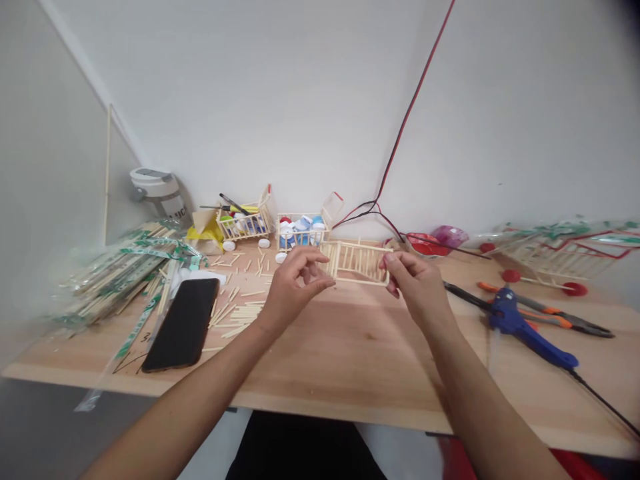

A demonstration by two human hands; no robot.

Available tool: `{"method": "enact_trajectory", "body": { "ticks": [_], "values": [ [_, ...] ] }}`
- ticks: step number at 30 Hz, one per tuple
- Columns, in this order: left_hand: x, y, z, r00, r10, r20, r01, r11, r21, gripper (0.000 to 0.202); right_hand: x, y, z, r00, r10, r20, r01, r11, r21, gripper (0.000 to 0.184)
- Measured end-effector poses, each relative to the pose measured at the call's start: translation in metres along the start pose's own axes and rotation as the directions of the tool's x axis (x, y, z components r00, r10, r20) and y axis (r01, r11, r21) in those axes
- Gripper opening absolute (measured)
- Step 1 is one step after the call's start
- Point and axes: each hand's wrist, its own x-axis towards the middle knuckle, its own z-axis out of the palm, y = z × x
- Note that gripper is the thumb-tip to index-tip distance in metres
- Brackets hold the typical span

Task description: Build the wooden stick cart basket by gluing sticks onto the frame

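Note:
Above the middle of the table, my right hand (411,277) pinches the right end of a small wooden stick basket (361,263). Its slatted side of thin pale sticks faces me, and it is held roughly level. At the basket's left end, my left hand (299,277) has its thumb and fingers curved and apart; whether the fingertips touch the sticks I cannot tell. Short cut sticks (245,319) lie loose on the table left of my left hand. Behind it stands a finished stick cart (303,233) filled with bottle caps.
A second stick cart (245,223) holds caps and pens. A phone (183,325) and bagged sticks (125,267) lie left, near a lidded container (161,193). Right are a blue glue gun (525,327), pliers (565,317) and a red-trimmed cart (555,260). A cable (415,100) runs down the wall.

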Motion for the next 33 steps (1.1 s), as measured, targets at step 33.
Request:
{"method": "enact_trajectory", "body": {
  "ticks": [33],
  "values": [
    [-0.002,0.0,-0.002,0.999,0.022,-0.048,-0.024,0.999,-0.048,0.008,-0.031,0.004,-0.009,0.975,-0.124,0.183,0.158,0.969,-0.187,0.023]
  ]
}}
